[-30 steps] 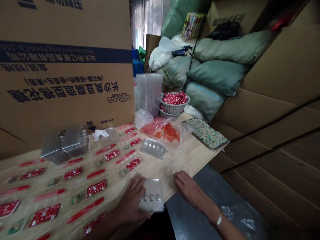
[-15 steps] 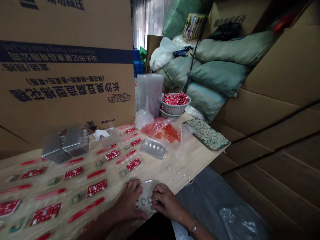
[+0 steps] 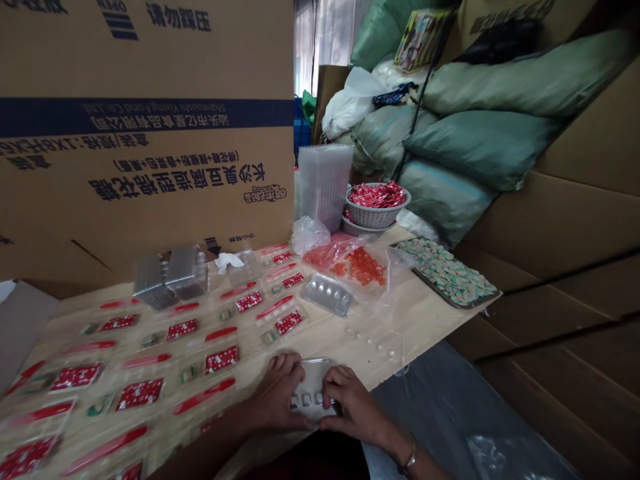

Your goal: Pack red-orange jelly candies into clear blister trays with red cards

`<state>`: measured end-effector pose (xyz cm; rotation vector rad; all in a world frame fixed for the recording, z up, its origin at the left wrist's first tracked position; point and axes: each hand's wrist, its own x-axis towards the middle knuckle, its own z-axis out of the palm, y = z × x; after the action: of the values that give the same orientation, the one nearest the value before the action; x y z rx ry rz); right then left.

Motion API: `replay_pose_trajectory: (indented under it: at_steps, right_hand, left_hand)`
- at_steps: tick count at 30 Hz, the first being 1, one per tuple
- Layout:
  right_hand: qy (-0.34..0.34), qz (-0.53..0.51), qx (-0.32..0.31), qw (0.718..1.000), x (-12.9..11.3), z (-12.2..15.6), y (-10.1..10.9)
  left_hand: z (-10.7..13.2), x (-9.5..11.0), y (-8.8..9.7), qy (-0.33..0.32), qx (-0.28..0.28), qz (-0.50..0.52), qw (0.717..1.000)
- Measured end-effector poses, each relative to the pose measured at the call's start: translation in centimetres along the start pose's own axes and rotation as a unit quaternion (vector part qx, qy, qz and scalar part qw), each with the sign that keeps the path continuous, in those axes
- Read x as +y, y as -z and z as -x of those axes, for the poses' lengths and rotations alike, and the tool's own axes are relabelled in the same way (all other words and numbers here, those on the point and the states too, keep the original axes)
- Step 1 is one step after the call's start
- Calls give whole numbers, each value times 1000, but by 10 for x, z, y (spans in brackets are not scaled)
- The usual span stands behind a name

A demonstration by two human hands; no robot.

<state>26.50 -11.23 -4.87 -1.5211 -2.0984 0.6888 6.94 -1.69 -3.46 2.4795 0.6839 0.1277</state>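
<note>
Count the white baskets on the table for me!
2: a white slotted basket holding red packets, stacked on a second round one on the table. Another could be hidden beneath.

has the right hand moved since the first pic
Yes: against the table edge, the right hand has moved left, from beside the clear plastic tray onto its right side.

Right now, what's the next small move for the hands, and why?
I'd probably slide the blister tray inward with the left hand and right hand. It sits at the near edge of the table, with both hands on it, and there seems to be bare board ahead, near the small white pieces.
</note>
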Motion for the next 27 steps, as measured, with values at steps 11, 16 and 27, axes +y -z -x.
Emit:
replay_pose_trajectory:
  at_steps: [11, 16, 27]
  right_hand:
    - [59, 254, 23, 965, -18, 10, -33]
    - [93, 244, 14, 965, -27, 11, -34]
    - [139, 111, 139, 974, -59, 24, 52]
  left_hand:
    - [7, 7, -10, 25, 37, -29, 999]
    - [1, -2, 10, 20, 50, -11, 998]
    - [6, -10, 29, -20, 113, 107, 988]
